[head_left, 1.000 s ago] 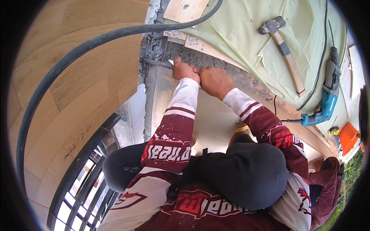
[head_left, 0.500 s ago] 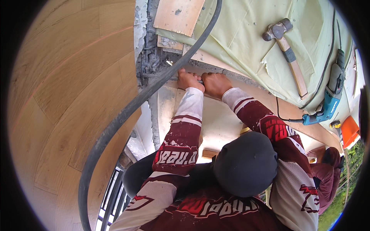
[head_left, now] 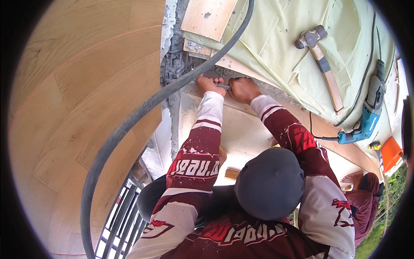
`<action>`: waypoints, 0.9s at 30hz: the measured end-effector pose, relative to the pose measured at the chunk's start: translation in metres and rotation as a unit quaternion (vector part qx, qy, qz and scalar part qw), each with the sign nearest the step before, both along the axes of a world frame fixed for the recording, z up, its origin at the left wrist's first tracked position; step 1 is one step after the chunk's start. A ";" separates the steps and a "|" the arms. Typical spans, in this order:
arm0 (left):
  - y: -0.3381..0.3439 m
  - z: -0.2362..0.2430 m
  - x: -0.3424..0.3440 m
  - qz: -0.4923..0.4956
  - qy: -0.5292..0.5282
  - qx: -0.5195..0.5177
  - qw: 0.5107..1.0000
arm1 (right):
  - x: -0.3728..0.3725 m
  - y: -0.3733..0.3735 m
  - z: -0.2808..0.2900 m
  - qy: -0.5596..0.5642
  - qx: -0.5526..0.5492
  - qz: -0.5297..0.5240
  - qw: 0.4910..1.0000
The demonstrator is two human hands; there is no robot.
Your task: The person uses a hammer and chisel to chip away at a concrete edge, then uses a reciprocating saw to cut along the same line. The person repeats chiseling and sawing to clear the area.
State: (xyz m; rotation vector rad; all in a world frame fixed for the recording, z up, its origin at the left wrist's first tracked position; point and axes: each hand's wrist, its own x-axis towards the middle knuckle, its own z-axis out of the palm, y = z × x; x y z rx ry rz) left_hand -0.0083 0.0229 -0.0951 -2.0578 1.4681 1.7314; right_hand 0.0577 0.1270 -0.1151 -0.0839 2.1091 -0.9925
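Both my arms, in maroon and white sleeves, reach to a rough grey concrete edge (head_left: pixel 181 64). My left hand (head_left: pixel 208 84) and my right hand (head_left: pixel 243 89) sit side by side there, both closed on a short grey metal bar (head_left: pixel 223 86) that lies along the edge between them. A dark cap (head_left: pixel 269 183) hides part of my right arm. The bar's tip is hidden by my fingers.
A thick black hose (head_left: pixel 142 112) curves across in front of my left hand. A hammer (head_left: pixel 321 64) and a blue power drill (head_left: pixel 366 123) lie on a pale green sheet (head_left: pixel 276 39) at the right. A wooden plank wall (head_left: pixel 77 108) fills the left; a metal railing (head_left: pixel 120 220) lies below.
Both hands stay at the concrete edge on the bar. The view has shifted, so the hose now crosses closer to my left hand.
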 end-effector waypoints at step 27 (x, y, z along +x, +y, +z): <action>0.006 -0.037 0.005 0.026 0.063 -0.045 0.997 | 0.003 -0.013 -0.068 0.128 -0.043 -0.042 0.990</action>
